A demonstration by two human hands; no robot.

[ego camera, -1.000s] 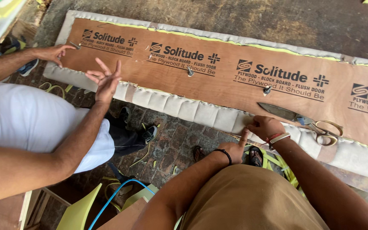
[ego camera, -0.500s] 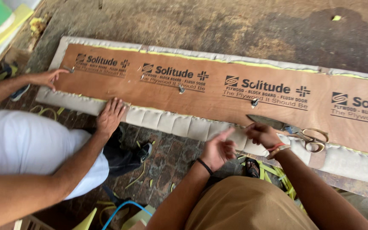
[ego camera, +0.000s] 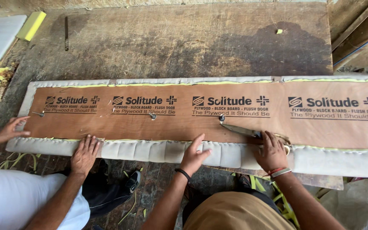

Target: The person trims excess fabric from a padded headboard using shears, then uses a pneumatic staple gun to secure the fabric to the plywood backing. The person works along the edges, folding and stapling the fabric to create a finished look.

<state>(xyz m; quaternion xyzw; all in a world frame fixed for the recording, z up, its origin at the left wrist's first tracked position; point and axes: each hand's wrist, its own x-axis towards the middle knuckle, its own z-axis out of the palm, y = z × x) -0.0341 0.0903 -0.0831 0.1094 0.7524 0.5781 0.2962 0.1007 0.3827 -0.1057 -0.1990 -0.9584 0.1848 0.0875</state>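
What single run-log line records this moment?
left hand: on padded edge | right hand: on scissors | co-worker's hands: on panel

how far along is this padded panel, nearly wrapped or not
Done: the far edge of the plywood board looks wrapped in cream fabric. In hand: the left hand presses the near padded edge; the right hand rests on scissors. A co-worker's hand presses too. Left: the near edge looks unfastened.

One head-worn camera looks steeply down from close above the board (ego camera: 192, 115) on the workbench (ego camera: 184, 42) (bench top ahead, floor (ego camera: 150, 183) nearest); no second view shares the scene.
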